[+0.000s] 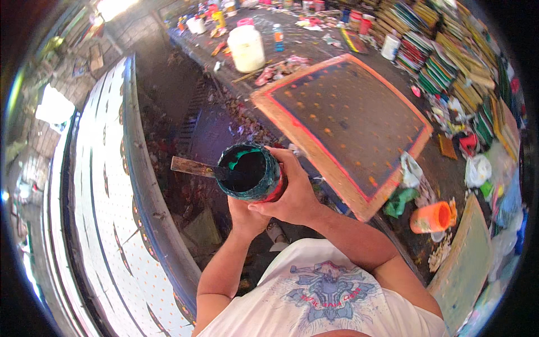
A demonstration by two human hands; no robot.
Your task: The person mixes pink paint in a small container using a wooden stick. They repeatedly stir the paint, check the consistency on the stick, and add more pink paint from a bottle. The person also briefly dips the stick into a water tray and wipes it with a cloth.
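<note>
Both my hands are closed round a paint-smeared jar (pixel 255 182) with a dark inside and green paint along its rim. My left hand (pixel 247 216) cups it from below and the near side, its fingers mostly hidden behind the jar. Along the right wall wraps my right hand (pixel 295 188). A flat wooden stick (pixel 193 167) leans in the jar's mouth, its free end jutting out to the left. No hand touches the stick. To the right of the jar lies a wood-framed printing screen (pixel 342 118) with small orange spots on its dark mesh.
A long table with white dotted cloth (pixel 112 185) runs along my left. On the right-hand worktop stand a white tub (pixel 246 49), a blue-capped bottle (pixel 278 37) and a tipped orange container (pixel 431 217). Stacked frames (pixel 438 70) and plastic bags (pixel 478 171) crowd the far right.
</note>
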